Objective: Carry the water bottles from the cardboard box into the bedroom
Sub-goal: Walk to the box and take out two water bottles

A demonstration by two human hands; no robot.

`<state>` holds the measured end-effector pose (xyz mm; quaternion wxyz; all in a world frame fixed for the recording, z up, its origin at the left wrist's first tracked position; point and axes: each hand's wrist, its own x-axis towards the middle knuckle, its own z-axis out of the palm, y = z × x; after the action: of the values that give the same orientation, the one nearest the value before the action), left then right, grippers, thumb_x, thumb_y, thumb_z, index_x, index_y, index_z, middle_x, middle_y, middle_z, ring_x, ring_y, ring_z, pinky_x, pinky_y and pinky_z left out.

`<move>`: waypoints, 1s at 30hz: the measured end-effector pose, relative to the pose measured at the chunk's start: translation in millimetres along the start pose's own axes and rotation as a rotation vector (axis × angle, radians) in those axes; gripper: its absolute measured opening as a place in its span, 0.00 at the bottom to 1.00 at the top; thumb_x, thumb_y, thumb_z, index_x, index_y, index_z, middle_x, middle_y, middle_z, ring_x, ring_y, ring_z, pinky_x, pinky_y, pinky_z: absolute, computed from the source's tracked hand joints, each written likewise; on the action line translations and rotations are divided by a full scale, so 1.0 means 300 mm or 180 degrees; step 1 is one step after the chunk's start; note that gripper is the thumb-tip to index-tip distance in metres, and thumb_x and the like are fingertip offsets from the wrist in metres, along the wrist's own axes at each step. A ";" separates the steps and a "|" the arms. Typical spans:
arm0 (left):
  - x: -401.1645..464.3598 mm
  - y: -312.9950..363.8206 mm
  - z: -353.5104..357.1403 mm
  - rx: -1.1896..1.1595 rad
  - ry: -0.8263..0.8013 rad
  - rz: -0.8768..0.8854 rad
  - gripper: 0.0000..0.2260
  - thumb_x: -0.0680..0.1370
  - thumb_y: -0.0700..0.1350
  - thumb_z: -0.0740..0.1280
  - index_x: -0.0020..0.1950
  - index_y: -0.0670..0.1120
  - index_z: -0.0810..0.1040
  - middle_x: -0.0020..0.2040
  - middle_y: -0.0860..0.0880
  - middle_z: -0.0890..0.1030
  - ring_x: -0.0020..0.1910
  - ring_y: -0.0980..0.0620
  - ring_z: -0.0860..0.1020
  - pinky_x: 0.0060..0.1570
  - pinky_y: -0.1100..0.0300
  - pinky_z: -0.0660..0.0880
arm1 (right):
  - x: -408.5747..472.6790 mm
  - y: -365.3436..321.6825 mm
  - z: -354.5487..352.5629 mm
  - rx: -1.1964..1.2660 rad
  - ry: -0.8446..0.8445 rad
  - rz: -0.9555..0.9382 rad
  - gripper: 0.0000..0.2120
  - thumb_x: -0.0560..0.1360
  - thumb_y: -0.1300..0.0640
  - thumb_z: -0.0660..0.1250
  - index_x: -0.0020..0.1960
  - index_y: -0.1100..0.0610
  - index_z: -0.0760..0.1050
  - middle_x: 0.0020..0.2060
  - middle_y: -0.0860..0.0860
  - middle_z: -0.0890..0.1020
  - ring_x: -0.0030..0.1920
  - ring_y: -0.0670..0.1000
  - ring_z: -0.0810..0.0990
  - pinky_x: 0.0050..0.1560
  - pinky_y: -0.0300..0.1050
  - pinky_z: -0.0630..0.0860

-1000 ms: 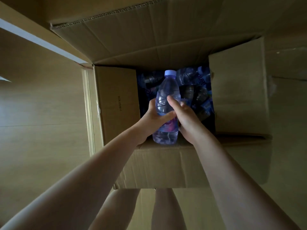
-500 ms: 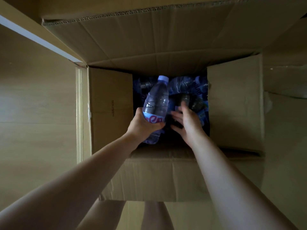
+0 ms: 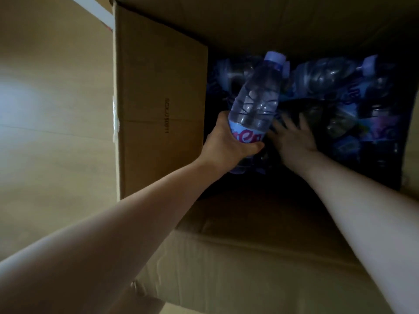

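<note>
A large open cardboard box fills the view. My left hand grips a clear water bottle with a pale purple cap around its labelled lower half, tilted over the box's left side. My right hand reaches down inside the box with fingers spread over several more water bottles lying in the dark interior. Whether its fingers touch a bottle is hard to tell in the gloom.
The box's left flap lies folded out flat over a light wooden floor. The near wall of the box stands between my body and the bottles. The far flap rises at the top.
My head has moved closer over the box. My right hand let go of the held bottle and went deeper among the bottles; my left hand keeps the bottle, now tilted.
</note>
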<state>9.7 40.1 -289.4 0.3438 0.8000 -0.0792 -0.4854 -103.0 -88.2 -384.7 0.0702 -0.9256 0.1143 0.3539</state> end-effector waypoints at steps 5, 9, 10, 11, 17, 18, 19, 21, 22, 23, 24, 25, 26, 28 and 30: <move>0.021 -0.028 -0.031 0.0070 -0.0199 -0.0021 0.32 0.66 0.45 0.79 0.61 0.56 0.62 0.50 0.58 0.75 0.48 0.62 0.77 0.49 0.68 0.76 | 0.080 0.009 0.034 -0.0277 -0.0215 -0.0158 0.33 0.78 0.41 0.58 0.78 0.41 0.47 0.79 0.48 0.45 0.78 0.57 0.42 0.73 0.68 0.44; 0.002 -0.013 -0.064 -0.0255 -0.0541 -0.0207 0.31 0.69 0.42 0.77 0.67 0.48 0.65 0.56 0.50 0.78 0.53 0.55 0.80 0.53 0.60 0.79 | 0.072 0.034 0.006 -0.0143 -0.0073 -0.0340 0.34 0.77 0.45 0.63 0.78 0.40 0.50 0.78 0.51 0.46 0.77 0.57 0.44 0.69 0.75 0.49; -0.007 0.001 -0.074 -0.0392 -0.0679 -0.0253 0.31 0.70 0.42 0.76 0.68 0.47 0.65 0.57 0.48 0.79 0.55 0.52 0.80 0.55 0.57 0.79 | 0.059 0.042 -0.006 -0.0045 -0.0003 -0.0435 0.37 0.75 0.45 0.65 0.78 0.41 0.51 0.78 0.51 0.47 0.77 0.57 0.45 0.69 0.74 0.51; -0.022 0.022 -0.077 -0.0530 -0.0837 -0.0296 0.29 0.72 0.41 0.74 0.69 0.46 0.66 0.58 0.46 0.80 0.56 0.50 0.80 0.57 0.54 0.78 | 0.032 0.048 -0.024 0.0148 0.0057 -0.0486 0.39 0.73 0.44 0.67 0.78 0.43 0.52 0.78 0.51 0.49 0.77 0.55 0.45 0.69 0.73 0.52; -0.114 0.187 -0.122 -0.1275 -0.1904 -0.0464 0.09 0.78 0.43 0.65 0.58 0.45 0.74 0.51 0.45 0.81 0.49 0.48 0.81 0.52 0.53 0.79 | -0.102 0.023 -0.140 0.3736 0.0171 0.0235 0.45 0.63 0.42 0.76 0.71 0.63 0.66 0.68 0.63 0.70 0.69 0.58 0.69 0.67 0.62 0.67; -0.130 0.229 -0.142 -0.1221 -0.2017 -0.0382 0.10 0.78 0.42 0.64 0.58 0.45 0.74 0.51 0.44 0.81 0.49 0.48 0.81 0.52 0.54 0.79 | -0.133 0.018 -0.172 0.4455 0.0308 0.0361 0.33 0.66 0.51 0.76 0.65 0.66 0.71 0.62 0.65 0.76 0.61 0.55 0.77 0.62 0.54 0.72; -0.147 0.272 -0.161 -0.1126 -0.2054 -0.0269 0.12 0.77 0.42 0.64 0.60 0.43 0.73 0.52 0.43 0.80 0.51 0.46 0.80 0.52 0.53 0.79 | -0.164 0.018 -0.193 0.4861 0.0429 0.0471 0.18 0.70 0.61 0.74 0.57 0.64 0.76 0.54 0.60 0.82 0.52 0.45 0.82 0.56 0.46 0.75; -0.180 0.343 -0.200 -0.0952 -0.1967 -0.0098 0.17 0.75 0.42 0.66 0.63 0.41 0.71 0.55 0.41 0.79 0.53 0.44 0.80 0.53 0.52 0.78 | -0.230 0.019 -0.228 0.5492 0.0492 0.0717 0.10 0.73 0.66 0.71 0.50 0.54 0.78 0.44 0.45 0.85 0.41 0.34 0.81 0.46 0.34 0.75; -0.201 0.368 -0.218 -0.0887 -0.1846 -0.0072 0.20 0.73 0.42 0.68 0.64 0.41 0.70 0.54 0.41 0.79 0.53 0.44 0.80 0.53 0.52 0.79 | -0.269 0.012 -0.247 0.5782 0.0461 0.0875 0.09 0.74 0.63 0.71 0.50 0.51 0.77 0.43 0.41 0.84 0.40 0.33 0.81 0.42 0.31 0.74; -0.225 0.391 -0.236 -0.0817 -0.1696 -0.0042 0.21 0.72 0.42 0.70 0.64 0.41 0.70 0.53 0.42 0.79 0.52 0.44 0.80 0.52 0.52 0.79 | -0.308 0.008 -0.269 0.6019 0.0470 0.1060 0.08 0.75 0.59 0.70 0.51 0.49 0.77 0.42 0.39 0.84 0.39 0.32 0.80 0.39 0.30 0.72; -0.250 0.406 -0.252 -0.0735 -0.1550 -0.0012 0.22 0.72 0.41 0.72 0.64 0.40 0.69 0.51 0.43 0.79 0.50 0.45 0.80 0.51 0.52 0.79 | -0.352 -0.002 -0.302 0.6211 0.0442 0.1198 0.07 0.75 0.56 0.70 0.52 0.49 0.77 0.41 0.36 0.84 0.39 0.32 0.80 0.38 0.31 0.71; -0.275 0.412 -0.269 -0.0684 -0.1441 0.0008 0.22 0.72 0.40 0.73 0.62 0.41 0.70 0.50 0.44 0.79 0.48 0.47 0.79 0.49 0.54 0.78 | -0.386 -0.014 -0.330 0.6423 0.0412 0.1350 0.10 0.75 0.53 0.70 0.55 0.48 0.77 0.42 0.35 0.84 0.43 0.33 0.80 0.42 0.34 0.71; -0.307 0.422 -0.290 -0.0659 -0.1359 0.0019 0.20 0.71 0.40 0.72 0.60 0.43 0.70 0.49 0.44 0.79 0.47 0.47 0.79 0.49 0.53 0.77 | -0.432 -0.023 -0.370 0.6579 0.0372 0.1516 0.14 0.73 0.50 0.71 0.58 0.47 0.76 0.46 0.35 0.83 0.48 0.36 0.79 0.48 0.41 0.70; -0.374 0.439 -0.336 -0.0610 -0.1234 -0.0004 0.18 0.70 0.38 0.74 0.56 0.45 0.72 0.49 0.43 0.78 0.48 0.46 0.77 0.51 0.50 0.75 | -0.526 -0.039 -0.456 0.6827 0.0248 0.1728 0.24 0.68 0.45 0.74 0.63 0.43 0.74 0.54 0.36 0.81 0.56 0.40 0.76 0.58 0.53 0.67; -0.438 0.456 -0.384 -0.0432 -0.1155 -0.0029 0.25 0.67 0.43 0.74 0.61 0.43 0.71 0.51 0.43 0.78 0.49 0.46 0.77 0.54 0.48 0.75 | -0.610 -0.045 -0.528 0.7093 0.0020 0.1651 0.30 0.63 0.41 0.74 0.64 0.42 0.73 0.59 0.40 0.80 0.59 0.43 0.75 0.65 0.60 0.66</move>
<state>66.1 52.3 -75.0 0.3748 0.6746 -0.1033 -0.6275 -130.5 -79.0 -144.1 0.7763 -0.2983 0.5523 0.0574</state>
